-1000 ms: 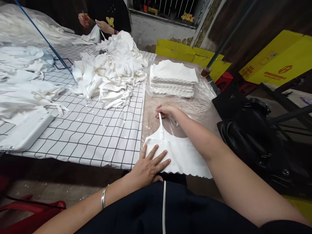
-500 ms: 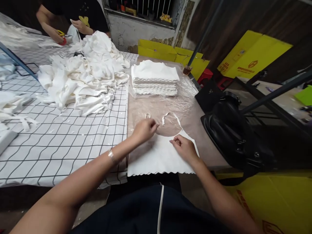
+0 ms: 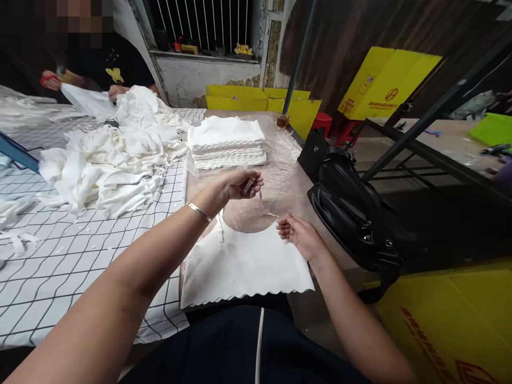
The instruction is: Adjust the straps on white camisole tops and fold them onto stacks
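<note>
Soft white camisole (image 3: 248, 264) spread flat, one raised strap (image 3: 261, 195) pinched

The table (image 3: 248, 220) is covered partly by grid-patterned cloth (image 3: 154, 237), partly by crinkled clear plastic film (image 3: 285, 160), over which fabric may slide easily. Rumpled white garments are heaped in a pile (image 3: 120, 144) beside a neat stack (image 3: 228, 141) of scallop-edged pieces. The camisole is laid at the near table edge, cut with a scooped neckline and wavy hem; it should handle as light, limp and easily creased, best taken by the strap roots. By the left hand (image 3: 243, 185) the raised strap is held in curled fingers; the right hand (image 3: 300, 234) is half-curled beside that strap's base, its grip impossible to tell. A second narrow strap (image 3: 221, 228) is laid on the fabric.
</note>
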`<state>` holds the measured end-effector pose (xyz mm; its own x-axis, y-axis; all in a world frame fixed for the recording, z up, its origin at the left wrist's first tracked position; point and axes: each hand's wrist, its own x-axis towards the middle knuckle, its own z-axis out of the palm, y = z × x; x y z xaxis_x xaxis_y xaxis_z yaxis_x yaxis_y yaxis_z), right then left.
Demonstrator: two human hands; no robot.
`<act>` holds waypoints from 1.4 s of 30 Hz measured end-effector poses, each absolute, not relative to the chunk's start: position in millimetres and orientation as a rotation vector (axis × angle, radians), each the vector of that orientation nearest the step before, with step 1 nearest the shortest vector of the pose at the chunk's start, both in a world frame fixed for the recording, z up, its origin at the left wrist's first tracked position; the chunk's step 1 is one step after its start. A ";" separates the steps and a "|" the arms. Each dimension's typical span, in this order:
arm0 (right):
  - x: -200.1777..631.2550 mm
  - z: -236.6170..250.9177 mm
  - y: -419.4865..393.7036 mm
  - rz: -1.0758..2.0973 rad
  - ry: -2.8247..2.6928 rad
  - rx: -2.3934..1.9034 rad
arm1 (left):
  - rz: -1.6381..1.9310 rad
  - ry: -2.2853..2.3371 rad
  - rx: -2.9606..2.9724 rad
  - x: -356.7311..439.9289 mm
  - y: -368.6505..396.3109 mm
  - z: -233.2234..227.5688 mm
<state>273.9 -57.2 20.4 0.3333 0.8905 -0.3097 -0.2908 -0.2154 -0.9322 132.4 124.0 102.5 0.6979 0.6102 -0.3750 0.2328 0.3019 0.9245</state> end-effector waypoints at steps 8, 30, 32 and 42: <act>282.0 41.4 -70.2 1.513 -0.378 -1.040 | -0.023 0.454 1.798 133.5 29.0 112.3; 279.6 56.8 -184.3 1.668 -0.704 -1.427 | 0.284 0.771 1.900 172.7 71.7 22.3; 281.0 57.0 -191.8 1.686 -0.753 -1.459 | 0.288 0.787 1.905 175.0 73.0 20.7; 290.6 66.3 -175.3 1.644 -0.570 -1.385 | -0.015 0.238 2.598 169.3 30.7 48.6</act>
